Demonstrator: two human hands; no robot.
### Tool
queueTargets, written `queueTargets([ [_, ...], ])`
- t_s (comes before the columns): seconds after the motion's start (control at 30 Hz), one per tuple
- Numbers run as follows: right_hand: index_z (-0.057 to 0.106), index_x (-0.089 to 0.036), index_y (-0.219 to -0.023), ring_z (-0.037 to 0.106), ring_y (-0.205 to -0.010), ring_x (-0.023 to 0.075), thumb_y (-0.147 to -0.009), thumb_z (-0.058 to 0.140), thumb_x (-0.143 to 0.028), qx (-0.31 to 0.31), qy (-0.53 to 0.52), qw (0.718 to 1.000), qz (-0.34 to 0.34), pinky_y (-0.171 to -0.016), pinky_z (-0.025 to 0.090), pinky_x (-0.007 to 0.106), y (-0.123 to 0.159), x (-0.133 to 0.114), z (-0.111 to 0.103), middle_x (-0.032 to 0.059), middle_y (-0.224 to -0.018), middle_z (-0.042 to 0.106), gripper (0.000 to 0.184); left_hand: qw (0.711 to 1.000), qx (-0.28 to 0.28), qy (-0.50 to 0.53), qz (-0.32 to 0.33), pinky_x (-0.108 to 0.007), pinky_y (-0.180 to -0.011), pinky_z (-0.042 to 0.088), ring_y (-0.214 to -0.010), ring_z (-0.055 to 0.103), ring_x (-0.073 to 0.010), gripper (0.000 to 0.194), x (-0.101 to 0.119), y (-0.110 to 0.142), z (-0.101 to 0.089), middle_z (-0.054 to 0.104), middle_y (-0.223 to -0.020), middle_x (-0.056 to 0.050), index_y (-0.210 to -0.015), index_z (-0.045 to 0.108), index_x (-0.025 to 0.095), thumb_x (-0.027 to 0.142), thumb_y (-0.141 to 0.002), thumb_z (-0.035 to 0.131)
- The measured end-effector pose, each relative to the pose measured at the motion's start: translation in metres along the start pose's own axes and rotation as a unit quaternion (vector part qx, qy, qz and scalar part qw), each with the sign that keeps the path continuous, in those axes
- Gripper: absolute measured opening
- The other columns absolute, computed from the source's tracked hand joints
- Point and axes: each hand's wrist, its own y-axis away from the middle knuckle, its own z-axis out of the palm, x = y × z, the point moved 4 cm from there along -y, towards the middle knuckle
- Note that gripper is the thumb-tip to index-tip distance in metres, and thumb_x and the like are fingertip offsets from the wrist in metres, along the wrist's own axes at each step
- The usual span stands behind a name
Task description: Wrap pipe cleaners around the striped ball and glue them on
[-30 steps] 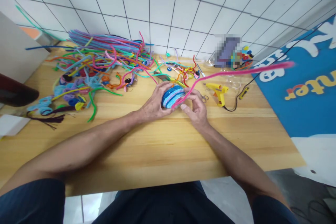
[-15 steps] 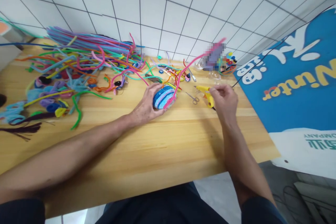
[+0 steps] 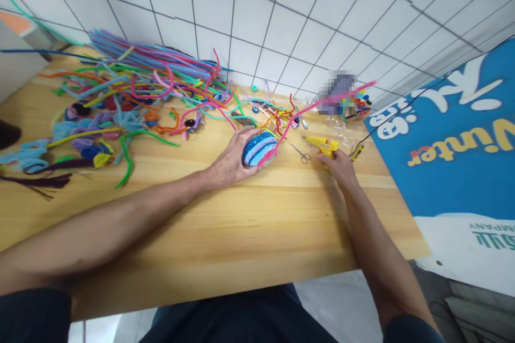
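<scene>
My left hand [image 3: 233, 163] is wrapped round the left side of a ball [image 3: 259, 148] covered in striped blue, light blue and lilac pipe cleaners. From its right side a long pink pipe cleaner [image 3: 300, 114] stretches up and to the right, its far end loose. My right hand [image 3: 341, 166] is closed at the handle of a yellow hot glue gun [image 3: 325, 143], whose nozzle points left; the fingers partly hide the handle. Between the two hands lies a small pair of scissors [image 3: 303, 155] on the wooden table [image 3: 257, 225].
Tangled pipe cleaners [image 3: 116, 91] spread over the table's left and back, with a long bundle [image 3: 153, 56] along the tiled wall. A yellow and black cutter [image 3: 358, 152] lies beyond my right hand. Clear plastic balls [image 3: 336, 126] stand at the back right, near a blue printed board [image 3: 454, 155].
My right hand has shifted from the glue gun's rear down to its handle. The pink pipe cleaner leans further right. My view has turned slightly; the left hand keeps its hold on the ball.
</scene>
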Motion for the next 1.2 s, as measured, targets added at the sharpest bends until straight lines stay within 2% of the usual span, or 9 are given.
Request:
queueTargets([
  [0.1,0.082,-0.02,-0.112,0.076,-0.096,0.032,-0.086,0.076,-0.06,0.038,-0.037,0.998,-0.04,-0.092,0.064,0.05,0.016,-0.015,-0.007,0.0111,-0.103,0.086,0.048,1.0,-0.005,0.018,-0.014,-0.07,-0.141,0.048,-0.169,0.053,-0.0442,0.105,-0.006,0.001,0.001,0.051,-0.175,-0.022,-0.176,0.034,0.028,0.037,-0.091,0.095],
  [0.2,0.083,-0.021,-0.116,0.078,-0.096,0.0311,-0.093,0.079,-0.058,0.084,-0.063,0.982,-0.16,-0.093,0.065,0.049,0.042,-0.037,-0.009,0.0114,-0.109,0.087,0.043,0.999,-0.004,0.045,-0.024,-0.068,-0.142,0.048,-0.17,0.053,-0.044,0.108,-0.012,0.002,0.001,0.05,-0.176,-0.023,-0.176,0.031,0.027,0.039,-0.09,0.096],
  [0.33,0.085,-0.028,-0.121,0.082,-0.099,0.0316,-0.103,0.074,-0.049,0.014,-0.06,0.931,-0.361,-0.096,0.066,0.05,0.07,-0.068,0.009,0.0102,-0.111,0.09,0.03,0.997,0.001,0.068,-0.031,-0.068,-0.141,0.049,-0.168,0.056,-0.0443,0.106,-0.015,0.002,-0.001,0.052,-0.174,-0.024,-0.175,0.035,0.027,0.043,-0.09,0.097],
  [0.43,0.085,-0.031,-0.119,0.081,-0.094,0.0312,-0.109,0.066,-0.045,0.021,-0.033,0.896,-0.442,-0.093,0.064,0.05,0.077,-0.077,0.02,0.0085,-0.103,0.089,0.025,0.997,-0.004,0.067,-0.039,-0.069,-0.141,0.049,-0.167,0.056,-0.044,0.105,-0.017,0.001,-0.002,0.052,-0.175,-0.023,-0.175,0.036,0.028,0.045,-0.091,0.096],
  [0.63,0.083,-0.032,-0.136,0.078,-0.096,0.0312,-0.113,0.065,-0.043,0.038,-0.01,0.864,-0.502,-0.092,0.058,0.049,0.08,-0.08,0.021,0.0079,-0.104,0.087,0.03,0.997,-0.008,0.056,-0.044,-0.068,-0.14,0.05,-0.166,0.056,-0.0433,0.103,-0.015,-0.001,-0.005,0.054,-0.174,-0.021,-0.175,0.038,0.029,0.047,-0.091,0.095],
  [0.83,0.074,-0.031,-0.152,0.076,-0.092,0.028,-0.119,0.062,-0.041,0.044,-0.023,0.814,-0.578,-0.088,0.054,0.046,0.089,-0.098,0.024,0.0065,-0.103,0.086,0.037,0.997,-0.017,0.05,-0.054,-0.067,-0.139,0.052,-0.164,0.057,-0.0432,0.104,-0.012,-0.002,-0.006,0.054,-0.175,-0.021,-0.176,0.038,0.029,0.048,-0.092,0.096],
  [0.97,0.075,-0.032,-0.151,0.075,-0.092,0.0269,-0.12,0.059,-0.044,0.037,-0.021,0.814,-0.579,-0.091,0.055,0.047,0.088,-0.095,0.03,0.006,-0.102,0.085,0.036,0.998,-0.01,0.047,-0.044,-0.065,-0.14,0.052,-0.165,0.058,-0.0429,0.104,-0.011,-0.001,-0.007,0.054,-0.174,-0.02,-0.176,0.038,0.029,0.049,-0.092,0.096],
  [1.13,0.075,-0.04,-0.15,0.075,-0.097,0.0277,-0.117,0.063,-0.05,0.013,-0.009,0.83,-0.557,-0.109,0.058,0.055,0.085,-0.082,0.035,0.0049,-0.106,0.084,0.037,0.997,-0.017,0.044,-0.058,-0.065,-0.141,0.051,-0.167,0.056,-0.0434,0.106,-0.011,0.0,-0.006,0.053,-0.177,-0.02,-0.177,0.036,0.032,0.055,-0.093,0.096],
  [1.2,0.074,-0.041,-0.154,0.075,-0.097,0.0283,-0.117,0.064,-0.053,0.008,-0.02,0.827,-0.562,-0.109,0.059,0.055,0.085,-0.08,0.035,0.0054,-0.106,0.083,0.04,0.997,-0.017,0.046,-0.061,-0.065,-0.142,0.05,-0.168,0.056,-0.0434,0.106,-0.011,0.001,-0.007,0.052,-0.178,-0.02,-0.177,0.036,0.032,0.057,-0.093,0.095],
])
